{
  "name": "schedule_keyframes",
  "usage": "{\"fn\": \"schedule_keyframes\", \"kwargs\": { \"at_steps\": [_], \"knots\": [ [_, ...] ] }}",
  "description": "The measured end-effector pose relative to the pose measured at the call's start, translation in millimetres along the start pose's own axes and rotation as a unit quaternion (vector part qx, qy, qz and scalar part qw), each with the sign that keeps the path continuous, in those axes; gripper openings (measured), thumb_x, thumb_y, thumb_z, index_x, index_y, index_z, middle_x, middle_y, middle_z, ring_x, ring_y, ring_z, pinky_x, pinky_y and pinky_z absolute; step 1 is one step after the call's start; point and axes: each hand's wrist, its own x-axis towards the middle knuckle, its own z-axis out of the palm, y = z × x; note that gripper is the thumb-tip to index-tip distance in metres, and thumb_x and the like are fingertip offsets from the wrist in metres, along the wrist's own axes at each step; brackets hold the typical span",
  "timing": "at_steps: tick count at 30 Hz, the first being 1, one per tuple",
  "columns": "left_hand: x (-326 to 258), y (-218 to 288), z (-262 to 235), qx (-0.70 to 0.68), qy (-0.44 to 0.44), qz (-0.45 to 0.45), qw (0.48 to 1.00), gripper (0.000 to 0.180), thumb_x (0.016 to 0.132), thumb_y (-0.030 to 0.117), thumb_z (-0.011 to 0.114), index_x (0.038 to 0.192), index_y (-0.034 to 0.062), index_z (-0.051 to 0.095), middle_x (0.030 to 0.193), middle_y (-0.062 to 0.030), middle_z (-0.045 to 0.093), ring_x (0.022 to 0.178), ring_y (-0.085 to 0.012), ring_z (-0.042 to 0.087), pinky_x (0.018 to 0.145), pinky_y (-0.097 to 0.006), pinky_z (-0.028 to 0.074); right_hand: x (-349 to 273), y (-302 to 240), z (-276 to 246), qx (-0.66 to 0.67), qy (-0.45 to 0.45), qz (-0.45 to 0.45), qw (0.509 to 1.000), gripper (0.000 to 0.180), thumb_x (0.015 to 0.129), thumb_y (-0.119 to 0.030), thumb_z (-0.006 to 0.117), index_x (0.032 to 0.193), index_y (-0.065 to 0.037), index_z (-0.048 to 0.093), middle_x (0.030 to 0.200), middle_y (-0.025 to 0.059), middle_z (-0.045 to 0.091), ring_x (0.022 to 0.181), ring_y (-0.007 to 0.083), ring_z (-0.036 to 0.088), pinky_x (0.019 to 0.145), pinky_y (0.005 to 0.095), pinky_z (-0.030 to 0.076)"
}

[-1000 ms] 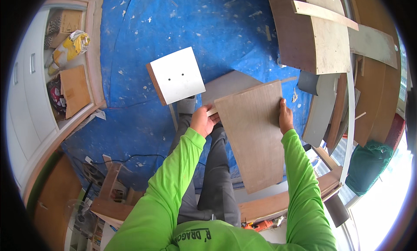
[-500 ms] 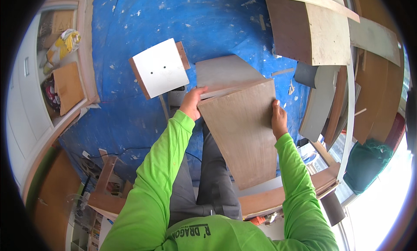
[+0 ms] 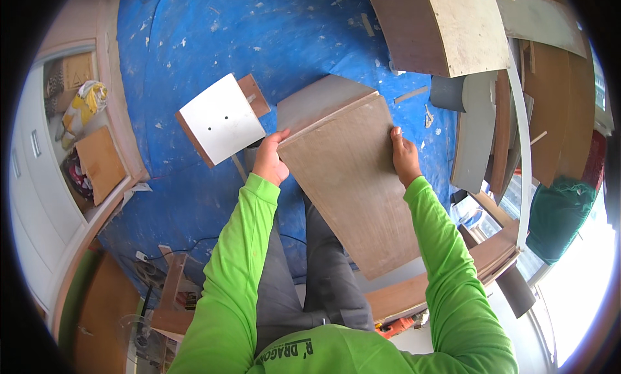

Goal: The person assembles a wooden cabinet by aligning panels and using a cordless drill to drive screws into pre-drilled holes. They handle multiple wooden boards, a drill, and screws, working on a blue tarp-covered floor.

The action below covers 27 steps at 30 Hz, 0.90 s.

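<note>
A tapered brown wooden panel (image 3: 352, 186) lies between my hands, along the top edge of a greyish box-like piece (image 3: 323, 102). At the panel's upper left corner, my left hand (image 3: 270, 156) is closed round the edge. My right hand (image 3: 405, 156) grips the right edge, thumb on top and fingers mostly hidden behind the panel. Left of my left hand stands a white-topped stool-like piece (image 3: 223, 120) with two dark holes and brown wooden sides.
Blue sheeting (image 3: 194, 50) with pale flecks covers the floor. A larger wooden box (image 3: 446, 31) stands at the far right, beside several leaning boards (image 3: 475, 134). Near my body are a wooden bench (image 3: 398, 299) and an orange power tool (image 3: 396, 327). An open cabinet (image 3: 77, 128) is on the left.
The gap between the panel and the box's top edge has narrowed, and the panel has turned slightly. Both hands keep hold of it. The whole view has shifted a little.
</note>
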Motion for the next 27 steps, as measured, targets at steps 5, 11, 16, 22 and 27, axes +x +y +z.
{"fn": "schedule_keyframes", "kwargs": {
  "at_steps": [5,11,16,22,27],
  "knots": [
    [2,4,-2,0.011,-0.001,-0.012,1.0,0.026,0.089,0.019,0.066,0.108,0.0,0.063,0.113,-0.0148,0.067,0.106,-0.0284,0.065,0.096,-0.045,0.05,1,-3,2,-0.012,0.006,-0.013,1.0,0.069,0.101,-0.06,0.048,0.082,0.005,0.062,0.067,0.0049,0.045,0.072,0.0154,0.041,0.069,0.033,0.042],
    [8,2,-9,0.013,0.033,-0.007,0.999,0.019,0.089,0.017,0.062,0.099,0.0012,0.066,0.102,-0.012,0.07,0.097,-0.0261,0.067,0.09,-0.042,0.053,8,7,7,0.006,0.002,0.004,1.0,0.071,0.099,-0.062,0.049,0.08,0.005,0.061,0.069,0.006,0.046,0.074,0.0157,0.042,0.07,0.0327,0.042],
    [5,6,-3,0.03,0.052,-0.014,0.998,0.017,0.088,0.016,0.062,0.098,0.0017,0.066,0.101,-0.0112,0.07,0.094,-0.0256,0.068,0.088,-0.041,0.054,8,5,9,0.015,0.007,-0.012,1.0,0.071,0.099,-0.062,0.049,0.077,0.005,0.057,0.068,0.0056,0.044,0.072,0.0161,0.04,0.067,0.0342,0.04],
    [1,6,2,0.034,0.067,0.001,0.997,0.014,0.085,0.014,0.066,0.094,0.0028,0.064,0.099,-0.0113,0.069,0.094,-0.0262,0.068,0.087,-0.042,0.054,7,-4,4,-0.015,-0.007,0.0,1.0,0.072,0.1,-0.062,0.048,0.078,0.006,0.058,0.068,0.0068,0.044,0.072,0.0167,0.041,0.068,0.035,0.041],
    [2,8,3,0.041,0.074,0.003,0.996,0.014,0.085,0.015,0.067,0.093,0.0038,0.064,0.099,-0.0111,0.069,0.095,-0.0268,0.067,0.089,-0.043,0.053,5,-9,0,-0.017,-0.021,0.028,0.999,0.067,0.1,-0.059,0.051,0.078,0.004,0.06,0.069,0.0047,0.048,0.072,0.0155,0.042,0.069,0.0343,0.041]
  ]
}}
